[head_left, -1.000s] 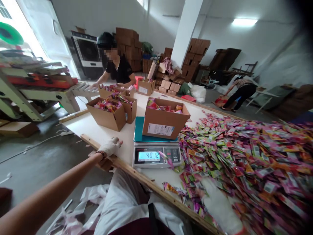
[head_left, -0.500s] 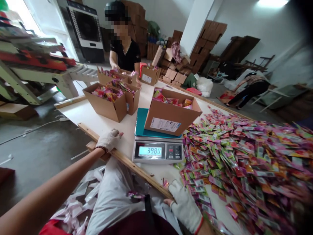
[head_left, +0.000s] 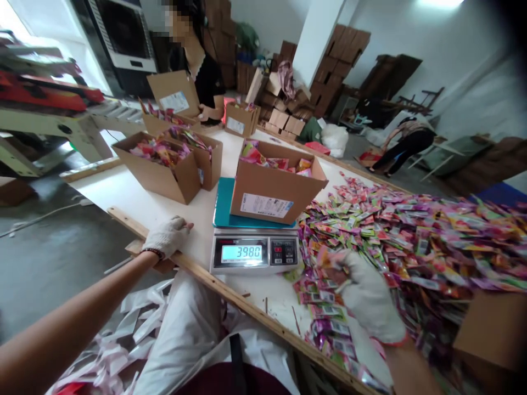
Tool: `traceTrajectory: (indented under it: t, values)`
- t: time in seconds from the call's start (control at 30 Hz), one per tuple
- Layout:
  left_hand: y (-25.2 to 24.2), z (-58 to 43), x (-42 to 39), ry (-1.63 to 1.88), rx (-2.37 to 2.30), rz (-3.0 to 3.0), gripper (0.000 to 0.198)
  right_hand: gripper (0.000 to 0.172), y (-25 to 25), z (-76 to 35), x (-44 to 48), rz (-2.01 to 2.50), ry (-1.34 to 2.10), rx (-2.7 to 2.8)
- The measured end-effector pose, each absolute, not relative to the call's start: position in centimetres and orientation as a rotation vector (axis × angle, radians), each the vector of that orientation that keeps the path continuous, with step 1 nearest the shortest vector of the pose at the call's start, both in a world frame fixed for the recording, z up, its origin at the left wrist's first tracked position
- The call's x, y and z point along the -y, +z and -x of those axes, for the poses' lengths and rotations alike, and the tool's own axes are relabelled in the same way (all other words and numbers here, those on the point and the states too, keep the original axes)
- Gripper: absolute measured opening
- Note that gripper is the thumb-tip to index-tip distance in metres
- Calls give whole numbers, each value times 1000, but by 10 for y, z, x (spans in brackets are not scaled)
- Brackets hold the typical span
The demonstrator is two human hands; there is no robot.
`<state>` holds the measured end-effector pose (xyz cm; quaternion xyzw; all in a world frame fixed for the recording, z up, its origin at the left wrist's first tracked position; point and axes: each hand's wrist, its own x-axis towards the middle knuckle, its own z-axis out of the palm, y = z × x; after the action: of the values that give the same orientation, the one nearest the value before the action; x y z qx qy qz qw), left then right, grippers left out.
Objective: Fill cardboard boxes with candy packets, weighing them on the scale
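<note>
My left hand (head_left: 168, 237), in a white knitted glove with bare fingertips, rests on the white table (head_left: 201, 230) by its wooden edge. Its fingers are loosely stretched and hold nothing. Right of it stands a digital scale (head_left: 254, 269), its display reading 3980. An open carton (head_left: 272, 184) filled with small colourful packets sits tilted on the scale's teal platform. My gloved right hand (head_left: 370, 299) is over the near left part of a large heap of packets (head_left: 391, 225). Its fingers are bent and blurred; whether they grip a packet is unclear.
Filled cartons (head_left: 164, 175) stand left of the scale. Across the table a co-worker (head_left: 208, 82) has a hand at a raised carton flap (head_left: 175, 93). A wooden strip (head_left: 247, 304) borders the near edge. Another carton (head_left: 492, 329) is at lower right.
My right hand has moved from the table's near edge forward and right onto the packets. The display has settled to 3980. A carton flap now stands up before the co-worker. My left hand stays.
</note>
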<state>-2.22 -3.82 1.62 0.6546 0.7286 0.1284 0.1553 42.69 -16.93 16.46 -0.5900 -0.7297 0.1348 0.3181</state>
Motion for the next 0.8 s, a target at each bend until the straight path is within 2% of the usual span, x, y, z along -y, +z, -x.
traceTrajectory:
  t: [0.13, 0.2, 0.27, 0.33, 0.43, 0.5, 0.6, 0.67, 0.8]
  values:
    - [17, 22, 39, 381, -2083, -1844, 41, 22, 267, -383, 110, 1039, -336, 1700]
    - [18, 22, 40, 389, -2077, -1856, 39, 28, 299, -362, 85, 1030, -492, 1815]
    - [18, 23, 41, 405, -2068, -1867, 38, 40, 304, -353, 74, 1056, -551, 1914]
    - [18, 23, 41, 413, -2062, -1865, 38, 50, 278, -362, 81, 1076, -550, 1916]
    - [16, 23, 42, 399, -2073, -1848, 40, 48, 195, -403, 120, 1315, -444, 1908]
    - [16, 22, 42, 399, -2080, -1844, 40, 48, 129, -440, 161, 1700, -293, 2050]
    - [18, 21, 41, 414, -2083, -1829, 41, 59, 49, -485, 225, 2443, -138, 2016]
    - [20, 20, 42, 414, -2082, -1810, 41, 53, 17, -502, 258, 2628, -12, 1981]
    - [21, 19, 44, 366, -2099, -1824, 42, 44, -3, -512, 280, 2486, 44, 1977]
